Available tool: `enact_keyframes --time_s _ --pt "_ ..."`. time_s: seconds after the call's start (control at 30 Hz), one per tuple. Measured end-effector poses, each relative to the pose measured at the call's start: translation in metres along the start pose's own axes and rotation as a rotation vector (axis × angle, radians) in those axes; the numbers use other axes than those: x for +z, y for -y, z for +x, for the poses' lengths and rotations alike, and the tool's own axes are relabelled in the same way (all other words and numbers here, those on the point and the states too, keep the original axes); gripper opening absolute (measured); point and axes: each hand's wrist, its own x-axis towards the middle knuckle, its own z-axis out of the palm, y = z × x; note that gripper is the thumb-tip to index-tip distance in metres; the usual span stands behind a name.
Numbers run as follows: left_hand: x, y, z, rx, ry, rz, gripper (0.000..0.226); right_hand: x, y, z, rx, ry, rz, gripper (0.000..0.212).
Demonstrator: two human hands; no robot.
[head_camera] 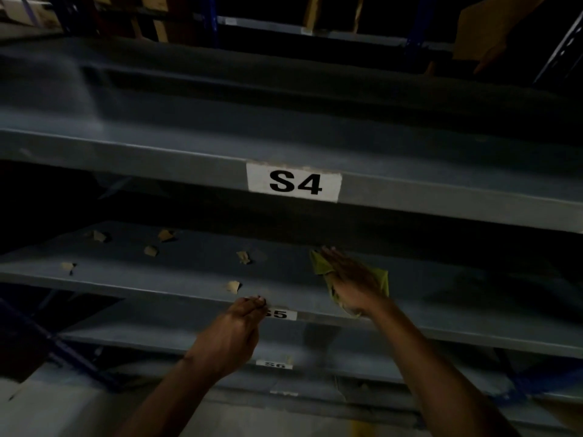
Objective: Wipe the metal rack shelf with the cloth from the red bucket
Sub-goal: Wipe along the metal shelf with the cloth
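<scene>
I see the crumpled yellow-green cloth (380,277) under my flat, open right hand (351,279) on the grey shelf (189,272); my left hand (235,334), fingers bunched, touches the shelf's front edge

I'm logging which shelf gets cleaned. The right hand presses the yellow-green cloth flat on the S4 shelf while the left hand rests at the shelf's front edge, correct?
Not quite. The head view shows the right hand pressing the cloth on the shelf labelled S5, one level below the S4 label. The left hand does rest at that shelf's front edge.

"S4" label (293,182) on shelf edge (126,159); "S5" lower.
</scene>
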Motion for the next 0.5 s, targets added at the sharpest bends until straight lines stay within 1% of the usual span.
enact_keyframes --time_s 0.07,0.1,0.2,0.27,0.33,0.4,0.5 --pt "-0.002 -0.002 0.001 0.007 0.000 -0.008 0.047 0.003 0.012 0.009 -0.008 -0.005 -0.022 0.055" --pt "-0.003 -0.001 0.001 0.025 0.001 -0.007 0.047 0.006 0.020 0.013 -0.033 0.008 -0.043 0.057" --pt "-0.014 0.012 -0.003 0.052 0.021 -0.084 0.038 0.018 0.042 0.019 -0.164 0.036 -0.053 0.074" --pt "-0.027 0.029 -0.007 -0.014 -0.028 -0.128 0.032 0.023 0.054 0.017 -0.207 0.041 0.005 0.074" --pt "-0.037 0.050 -0.012 -0.114 -0.082 -0.123 0.036 0.026 0.059 0.016 -0.221 0.021 0.042 0.076" --pt "-0.038 0.073 -0.018 -0.219 -0.058 -0.056 0.046 0.029 0.062 0.018 -0.209 0.003 0.031 0.077" --pt "-0.028 0.093 -0.025 -0.279 0.004 0.018 0.052 0.033 0.069 0.025 -0.168 -0.011 -0.015 0.078"
